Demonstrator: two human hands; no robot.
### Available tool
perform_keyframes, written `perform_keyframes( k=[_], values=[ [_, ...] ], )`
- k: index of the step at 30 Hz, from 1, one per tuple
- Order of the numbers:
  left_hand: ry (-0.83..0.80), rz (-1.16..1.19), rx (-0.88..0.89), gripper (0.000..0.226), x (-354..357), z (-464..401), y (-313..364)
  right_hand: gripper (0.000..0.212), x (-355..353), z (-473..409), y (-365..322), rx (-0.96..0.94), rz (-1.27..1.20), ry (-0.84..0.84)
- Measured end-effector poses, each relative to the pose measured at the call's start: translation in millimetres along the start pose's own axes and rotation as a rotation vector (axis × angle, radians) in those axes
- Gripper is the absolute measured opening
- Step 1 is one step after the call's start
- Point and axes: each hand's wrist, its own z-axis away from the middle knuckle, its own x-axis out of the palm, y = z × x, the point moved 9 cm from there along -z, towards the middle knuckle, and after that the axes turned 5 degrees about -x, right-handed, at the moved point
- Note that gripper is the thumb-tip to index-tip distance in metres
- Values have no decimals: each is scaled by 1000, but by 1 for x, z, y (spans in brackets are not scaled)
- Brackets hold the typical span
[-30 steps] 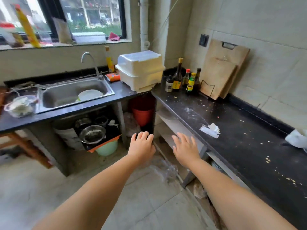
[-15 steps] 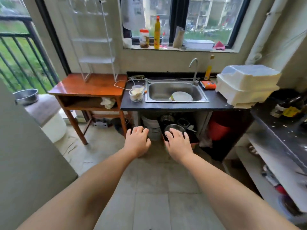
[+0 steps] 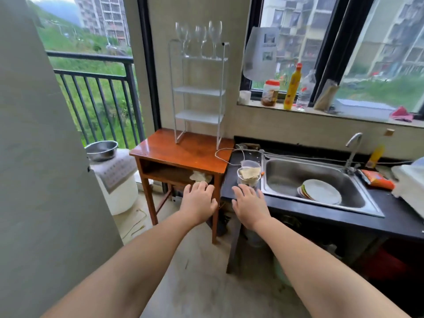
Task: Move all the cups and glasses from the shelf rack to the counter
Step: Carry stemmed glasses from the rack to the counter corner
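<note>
A white wire shelf rack (image 3: 199, 91) stands on a small brown wooden table (image 3: 183, 152) against the wall. Several clear stemmed wine glasses (image 3: 199, 40) stand on its top tier; the lower tiers look bare. The black counter (image 3: 394, 216) with the sink runs to the right of the table. My left hand (image 3: 198, 200) and my right hand (image 3: 249, 201) are stretched forward palm down, fingers apart, holding nothing. Both hover well below the rack, in front of the table's right edge and the counter's left end.
A steel sink (image 3: 316, 182) holds plates (image 3: 321, 191). A clear tub with food (image 3: 249, 175) and a white cable lie at the counter's left end. A metal bowl (image 3: 102, 150) rests on a white drum by the balcony railing. Bottles line the window sill (image 3: 292, 87). A grey wall (image 3: 34, 180) fills the left.
The view has swung left from the right-hand counter past the sink, then closer and upward, bringing the rack and its glasses into sight. Both hands stay empty and stretched out.
</note>
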Motion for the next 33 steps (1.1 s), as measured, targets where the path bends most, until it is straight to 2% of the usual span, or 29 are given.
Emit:
perform_keyframes(
  k=[4,10,14,19,22,26,33],
  values=[
    [68,16,-57,40,-31,-75,-42,45,-16,-97,-7,-39,20,49],
    [88,11,-93,41,-47,-150,-95,46,-15,-192,-36,-105,44,37],
    [125,13,-56,43,-61,-225,-131,46,-16,-275,-49,-94,50,86],
    [152,45,57,44,-90,-326,-177,46,-30,-382,-56,31,25,202],
    [159,13,110,42,-112,-374,-190,45,-49,-425,-62,55,21,259],
    [139,96,125,45,-136,-443,-199,47,-92,-483,-63,64,-30,321],
    [221,208,218,43,-195,-544,-163,46,-181,-563,-26,79,-16,508]
  ],
)
